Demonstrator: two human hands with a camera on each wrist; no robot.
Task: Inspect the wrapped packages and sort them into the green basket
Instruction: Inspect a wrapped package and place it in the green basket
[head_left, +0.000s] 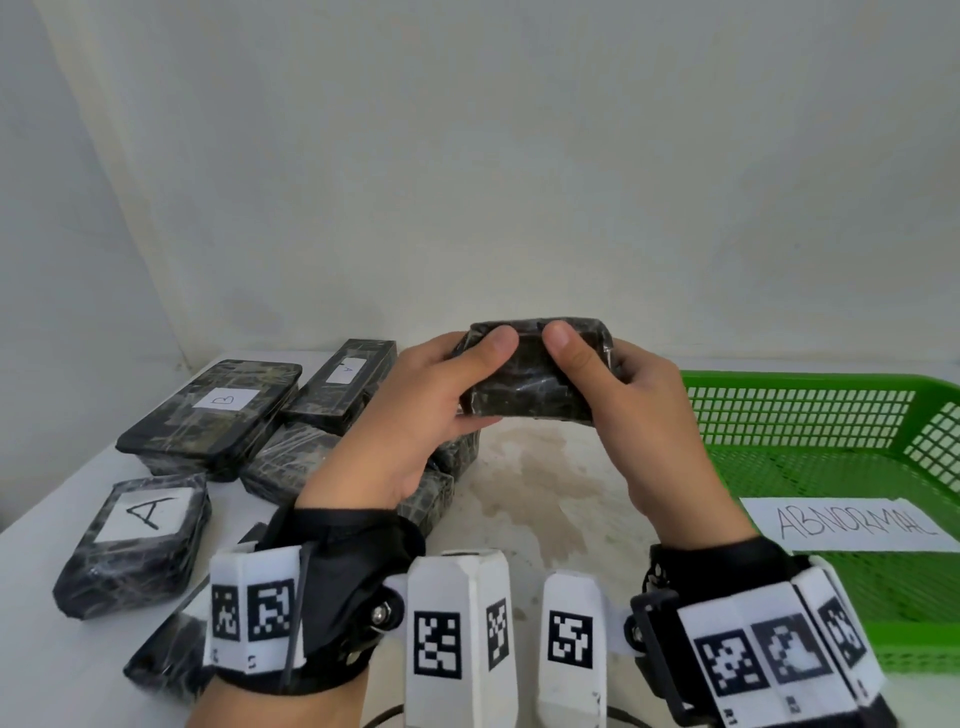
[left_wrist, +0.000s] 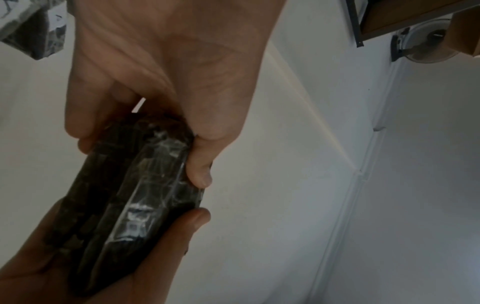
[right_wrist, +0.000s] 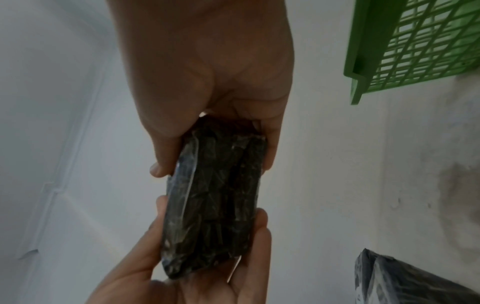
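I hold one dark, plastic-wrapped package (head_left: 535, 371) up above the table with both hands. My left hand (head_left: 431, 400) grips its left end and my right hand (head_left: 639, 410) grips its right end, both thumbs pressing on the near face. No label shows on the side facing me. In the left wrist view the package (left_wrist: 135, 195) sits between thumb and fingers, and the right wrist view shows the package (right_wrist: 213, 201) likewise. The green basket (head_left: 779, 415) stands to the right with a paper reading ABNORMAL (head_left: 852, 522) in it.
Several wrapped packages lie on the white table at the left: one marked B (head_left: 213, 410), a long one marked A (head_left: 343, 382) and a square one marked A (head_left: 140, 540). A stained patch of table (head_left: 545, 483) lies under my hands. The wall is close behind.
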